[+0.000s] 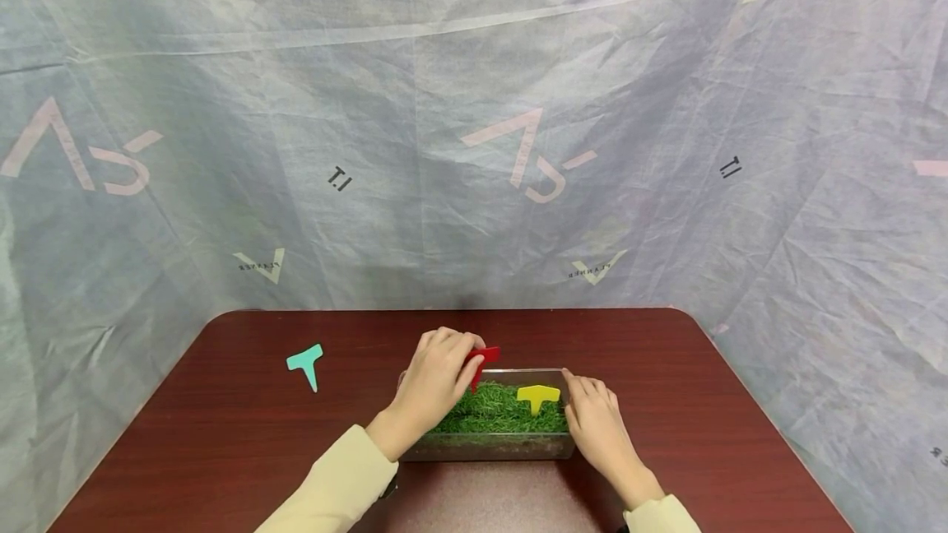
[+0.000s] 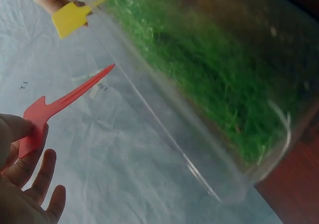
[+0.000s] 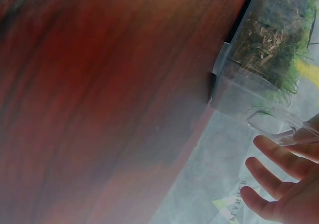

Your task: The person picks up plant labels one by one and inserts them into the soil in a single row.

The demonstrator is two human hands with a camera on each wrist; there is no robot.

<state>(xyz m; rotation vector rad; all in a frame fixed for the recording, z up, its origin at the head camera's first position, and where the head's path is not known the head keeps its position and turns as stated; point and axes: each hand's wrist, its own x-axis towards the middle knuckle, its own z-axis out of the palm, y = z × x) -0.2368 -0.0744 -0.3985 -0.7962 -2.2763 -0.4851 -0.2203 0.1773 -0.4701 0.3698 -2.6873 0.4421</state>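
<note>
My left hand [image 1: 437, 373] pinches a red T-shaped plant label [image 2: 35, 127] between thumb and fingers. Its pointed stem is over the clear plastic box [image 1: 489, 447], which holds green grass [image 1: 492, 407]. In the left wrist view the other left fingers are spread loosely. A yellow T-shaped plant label [image 1: 538, 396] stands upright in the grass near the box's right end. At that end, my right hand [image 1: 598, 422] holds the rim beside the handle cutout; its thumb is hidden in the right wrist view, where several fingers extend away from the box.
A turquoise T-shaped plant label [image 1: 306, 363] lies flat on the dark red-brown table [image 1: 244, 434], left of the box. Grey printed fabric [image 1: 415, 146] hangs behind and on both sides of the table. Brown soil-like matter [image 3: 266, 40] shows through the box wall.
</note>
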